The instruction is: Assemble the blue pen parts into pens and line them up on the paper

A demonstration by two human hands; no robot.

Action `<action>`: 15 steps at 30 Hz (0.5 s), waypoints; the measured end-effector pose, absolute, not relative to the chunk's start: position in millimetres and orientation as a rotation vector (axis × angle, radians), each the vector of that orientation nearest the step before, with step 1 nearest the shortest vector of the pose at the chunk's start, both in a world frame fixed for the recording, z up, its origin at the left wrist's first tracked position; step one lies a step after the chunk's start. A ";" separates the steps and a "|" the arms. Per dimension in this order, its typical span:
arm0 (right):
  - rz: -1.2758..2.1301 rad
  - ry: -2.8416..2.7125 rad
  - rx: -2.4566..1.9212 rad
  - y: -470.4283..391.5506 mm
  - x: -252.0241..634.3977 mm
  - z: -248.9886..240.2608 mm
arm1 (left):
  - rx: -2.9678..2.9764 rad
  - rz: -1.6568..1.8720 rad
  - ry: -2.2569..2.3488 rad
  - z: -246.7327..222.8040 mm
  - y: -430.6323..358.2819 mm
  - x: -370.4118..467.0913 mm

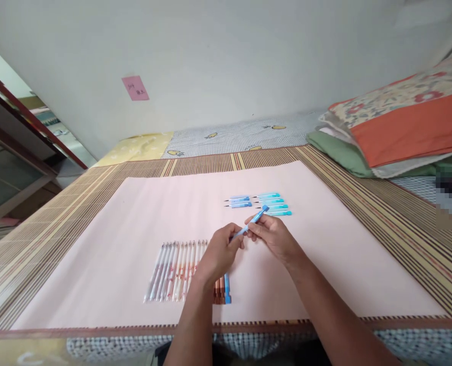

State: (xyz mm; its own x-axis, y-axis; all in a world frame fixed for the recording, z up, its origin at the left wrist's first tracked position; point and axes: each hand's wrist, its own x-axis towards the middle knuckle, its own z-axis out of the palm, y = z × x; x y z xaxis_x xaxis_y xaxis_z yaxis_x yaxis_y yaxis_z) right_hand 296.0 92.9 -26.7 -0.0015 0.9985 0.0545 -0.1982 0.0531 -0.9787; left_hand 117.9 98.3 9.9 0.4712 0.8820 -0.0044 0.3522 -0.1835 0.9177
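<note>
Both hands grip one blue pen (257,215), held at a slant above the pink sheet (107,244) with its darker blue end up to the right. My left hand (221,249) pinches the lower part, hiding that end. Fingers of my right hand (271,233) close around the upper part. Just beyond lie two short blue pens (241,205) with dark points to the left, beside several turquoise ones (271,201). A row of slim pale pens (176,269) lies near my left forearm, which covers part of it. Brown pens (220,290) and another blue pen (227,290) show at the row's right end.
Under the sheet is a striped bamboo mat (77,203). Folded bedding (409,122) is piled at the right, and checked cloth (226,134) runs along the wall. A pink note (135,88) is stuck on the wall. Wooden-framed furniture (12,137) stands at the far left.
</note>
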 end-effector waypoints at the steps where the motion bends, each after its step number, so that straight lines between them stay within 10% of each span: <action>1: 1.252 -1.091 -1.020 92.7 294.9 -27.0 | 1.757 0.704 1.091 9.3 98.1 118.4; 15: 1.218 -1.152 -1.039 90.4 302.8 -17.4 | 1.463 0.819 0.932 3.4 94.4 135.2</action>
